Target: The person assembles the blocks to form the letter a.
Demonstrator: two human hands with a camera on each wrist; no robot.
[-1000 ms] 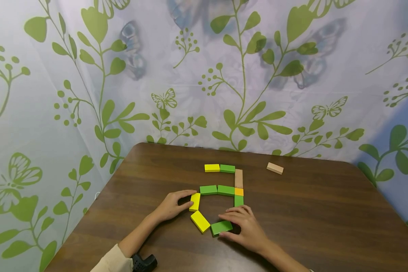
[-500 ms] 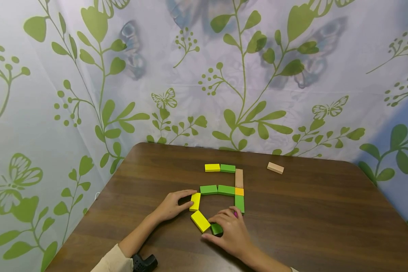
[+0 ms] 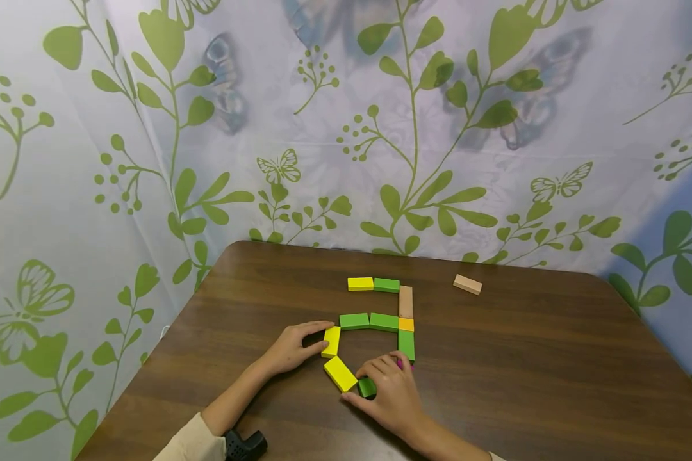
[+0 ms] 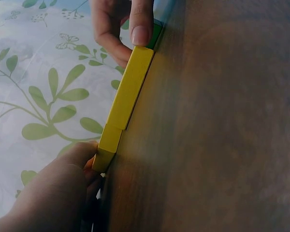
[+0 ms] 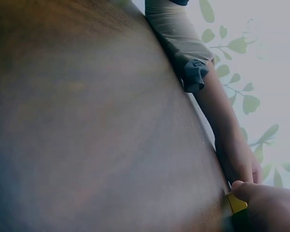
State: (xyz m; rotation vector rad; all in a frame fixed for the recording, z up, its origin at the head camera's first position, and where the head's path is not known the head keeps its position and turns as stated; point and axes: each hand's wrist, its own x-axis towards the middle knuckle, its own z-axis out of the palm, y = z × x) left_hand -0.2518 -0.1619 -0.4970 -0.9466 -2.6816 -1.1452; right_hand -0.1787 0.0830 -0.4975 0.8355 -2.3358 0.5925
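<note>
Near the middle of the table, my left hand [image 3: 293,346] pinches a yellow block [image 3: 331,341], with a finger at its far end and the thumb on its side. A second yellow block [image 3: 340,373] slants beside it. My right hand [image 3: 393,390] grips a green block [image 3: 367,387], mostly hidden under the palm, its left end at the slanted yellow block. One right fingertip is at a small magenta block [image 3: 400,363], largely covered. In the left wrist view, the right thumb [image 4: 141,29] overlaps the far end of a yellow block [image 4: 130,92].
Beyond the hands, green blocks [image 3: 354,321], an orange block [image 3: 406,324], an upright-running tan block [image 3: 405,302] and a top yellow block [image 3: 360,283] form the rest of the outline. A loose tan block [image 3: 468,284] lies at the table's [image 3: 553,358] back right.
My right hand has moved left over the green block, covering most of it, and a magenta block has come into view by its fingers. My left hand stays in place.
</note>
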